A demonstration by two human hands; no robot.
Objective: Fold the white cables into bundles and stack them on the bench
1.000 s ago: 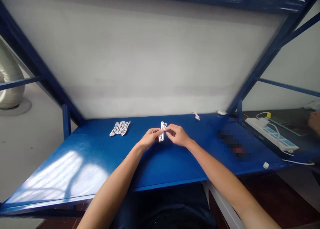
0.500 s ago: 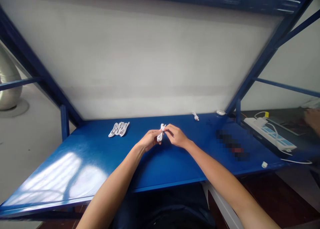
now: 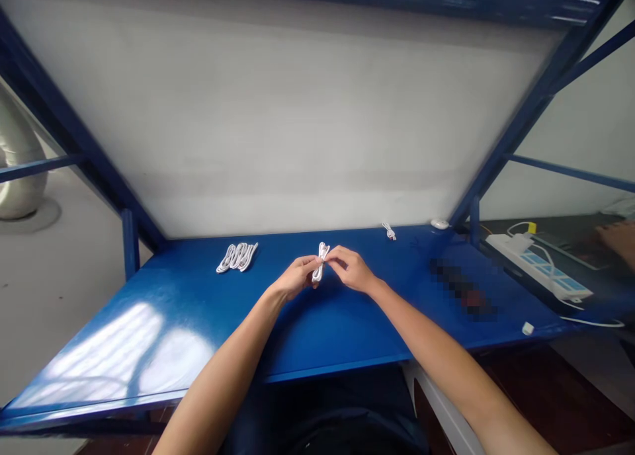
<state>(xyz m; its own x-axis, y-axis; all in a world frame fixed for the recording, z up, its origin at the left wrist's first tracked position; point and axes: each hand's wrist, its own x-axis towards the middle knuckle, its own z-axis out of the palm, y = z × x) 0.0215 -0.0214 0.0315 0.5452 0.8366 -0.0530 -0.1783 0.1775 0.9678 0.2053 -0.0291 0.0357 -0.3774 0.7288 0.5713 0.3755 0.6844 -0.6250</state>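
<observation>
A small coiled white cable (image 3: pixel 321 262) stands upright over the middle of the blue table (image 3: pixel 149 323). My left hand (image 3: pixel 296 276) pinches its middle from the left. My right hand (image 3: pixel 351 268) pinches it from the right, fingertips meeting at the bundle's waist. Both hands are closed on it, just above the tabletop. A pile of similar coiled white cables (image 3: pixel 237 256) lies on the table to the far left of my hands.
A tiny white cable piece (image 3: pixel 389 231) and a small white object (image 3: pixel 439 223) lie near the back right. A white power strip (image 3: pixel 540 274) sits on the neighbouring dark table, where another person's hand (image 3: pixel 618 240) shows. A small white block (image 3: pixel 527 328) lies at the front right edge.
My hands and the cable bundle have stayed almost in place, with only slight finger shifts at its waist. The other person's hand on the right moved a little.
</observation>
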